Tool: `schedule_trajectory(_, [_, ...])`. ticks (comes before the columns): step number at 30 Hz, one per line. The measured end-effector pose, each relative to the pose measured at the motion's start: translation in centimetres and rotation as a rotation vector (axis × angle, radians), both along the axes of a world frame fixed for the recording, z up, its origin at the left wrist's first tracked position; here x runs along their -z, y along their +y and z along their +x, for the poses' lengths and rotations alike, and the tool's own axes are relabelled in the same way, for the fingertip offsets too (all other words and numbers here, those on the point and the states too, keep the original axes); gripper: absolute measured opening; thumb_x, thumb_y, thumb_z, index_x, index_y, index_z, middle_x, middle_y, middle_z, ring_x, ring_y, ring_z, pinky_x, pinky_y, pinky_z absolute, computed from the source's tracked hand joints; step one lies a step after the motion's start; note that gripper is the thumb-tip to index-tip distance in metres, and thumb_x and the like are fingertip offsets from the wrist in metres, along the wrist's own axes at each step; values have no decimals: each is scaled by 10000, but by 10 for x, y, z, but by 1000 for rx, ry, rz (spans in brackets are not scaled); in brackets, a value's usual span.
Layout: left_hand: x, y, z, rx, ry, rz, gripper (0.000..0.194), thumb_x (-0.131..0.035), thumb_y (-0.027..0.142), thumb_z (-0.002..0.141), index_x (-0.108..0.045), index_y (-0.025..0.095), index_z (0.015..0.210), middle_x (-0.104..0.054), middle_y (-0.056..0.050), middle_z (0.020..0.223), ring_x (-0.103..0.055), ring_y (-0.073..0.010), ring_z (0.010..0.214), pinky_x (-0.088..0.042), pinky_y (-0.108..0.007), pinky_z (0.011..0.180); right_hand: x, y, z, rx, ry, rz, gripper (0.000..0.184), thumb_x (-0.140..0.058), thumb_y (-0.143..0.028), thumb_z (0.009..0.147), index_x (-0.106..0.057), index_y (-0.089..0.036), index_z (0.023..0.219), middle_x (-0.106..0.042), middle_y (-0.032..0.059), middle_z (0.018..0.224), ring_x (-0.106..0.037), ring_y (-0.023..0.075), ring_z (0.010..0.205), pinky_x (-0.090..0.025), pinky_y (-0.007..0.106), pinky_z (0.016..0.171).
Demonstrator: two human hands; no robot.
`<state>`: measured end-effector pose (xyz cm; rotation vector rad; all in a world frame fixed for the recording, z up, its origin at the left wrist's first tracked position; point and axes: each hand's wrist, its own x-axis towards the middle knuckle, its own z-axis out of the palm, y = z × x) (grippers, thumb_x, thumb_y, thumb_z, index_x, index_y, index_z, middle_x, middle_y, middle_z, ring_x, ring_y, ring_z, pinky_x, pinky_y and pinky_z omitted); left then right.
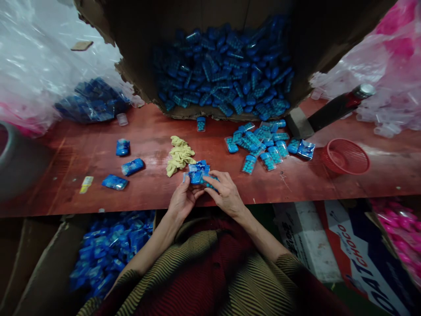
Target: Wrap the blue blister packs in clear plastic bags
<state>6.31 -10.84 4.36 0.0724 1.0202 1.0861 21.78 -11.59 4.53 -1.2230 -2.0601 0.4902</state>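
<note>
Near the table's front edge, my left hand is closed on a blue printed wrapper, pinched between thumb and fingers. My right hand grips a small clear box of blue candies right against the wrapper. Whether the box is partly inside the wrapper cannot be made out. Just beyond my left hand lies a crumpled yellow cloth. To the right is a loose pile of clear candy boxes with blue caps. On the left are three wrapped blue packs.
A torn cardboard box full of candy boxes stands at the back. A red basket and a dark bar-like object are at right, a grey bucket at left. Below the table sits a heap of wrapped packs.
</note>
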Motion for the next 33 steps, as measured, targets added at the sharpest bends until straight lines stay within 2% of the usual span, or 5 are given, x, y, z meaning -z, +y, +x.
schedule_trajectory(3, [-1, 0, 1, -23, -16, -16, 206, -516, 263, 877, -649, 121, 809, -693, -63, 672, -651, -139, 603, -546, -253, 611, 2, -1, 0, 0, -32, 14, 325, -515, -229, 886, -606, -232, 1198, -573, 102, 1192, -489, 247, 1034, -471, 433, 884])
schedule_trajectory(9, [0, 2, 1, -15, -27, -14, 164, -559, 262, 851, -648, 130, 812, -705, -61, 711, -654, -140, 617, -553, -262, 626, 7, -1, 2, -16, -70, 15, 326, -514, -235, 888, -598, -248, 1203, -571, 90, 1207, -481, 251, 1053, -464, 433, 881])
schedule_trajectory(19, [0, 5, 1, -7, -4, -37, 193, -516, 254, 875, -649, 129, 810, -716, -55, 716, -658, -142, 604, -548, -272, 633, 5, 1, 1, -16, -141, 56, 307, -487, -241, 907, -615, -254, 1186, -591, 82, 1193, -487, 243, 1034, -454, 424, 878])
schedule_trajectory(28, [0, 5, 0, -9, 41, 99, 131, -612, 284, 813, -636, 155, 822, -720, -40, 748, -673, -167, 634, -542, -269, 579, 6, 4, 3, -44, 65, -20, 320, -522, -254, 892, -601, -235, 1201, -577, 81, 1200, -490, 221, 1066, -467, 403, 917])
schedule_trajectory(33, [2, 6, -2, 16, 9, 83, 151, -609, 289, 818, -634, 147, 860, -723, -45, 764, -676, -164, 633, -550, -265, 583, 4, 3, 3, -40, 26, -22, 320, -527, -232, 885, -611, -260, 1193, -580, 80, 1199, -493, 235, 1066, -465, 438, 913])
